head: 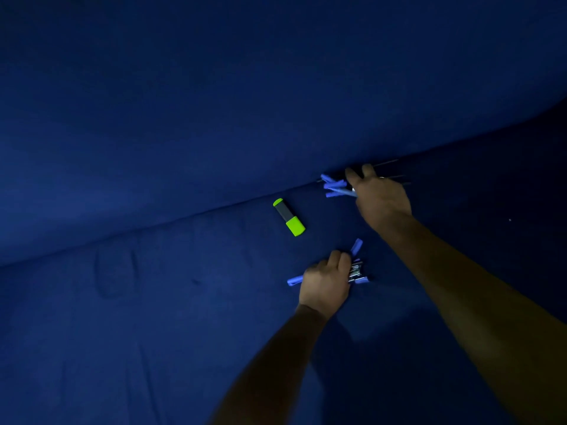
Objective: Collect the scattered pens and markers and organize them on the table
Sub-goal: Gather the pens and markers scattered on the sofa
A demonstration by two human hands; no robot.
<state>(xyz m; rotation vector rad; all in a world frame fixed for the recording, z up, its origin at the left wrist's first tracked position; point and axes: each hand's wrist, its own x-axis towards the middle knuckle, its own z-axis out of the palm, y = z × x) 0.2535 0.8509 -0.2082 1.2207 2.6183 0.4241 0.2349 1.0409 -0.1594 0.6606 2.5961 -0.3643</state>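
My left hand (325,285) is closed around a bundle of blue-capped pens (356,273); caps and metal tips stick out on both sides of the fist. My right hand (380,196) reaches farther back to the crease of the blue surface and grips a second cluster of blue-capped pens (334,185), whose caps fan out to the left of my fingers and whose thin dark barrels stick out to the right. A green and grey highlighter (289,217) lies loose on the cloth, left of my right hand and beyond my left hand.
Everything rests on a dark blue fabric surface (153,302) that meets a blue upright backing (214,102) along a diagonal crease. The scene is dim.
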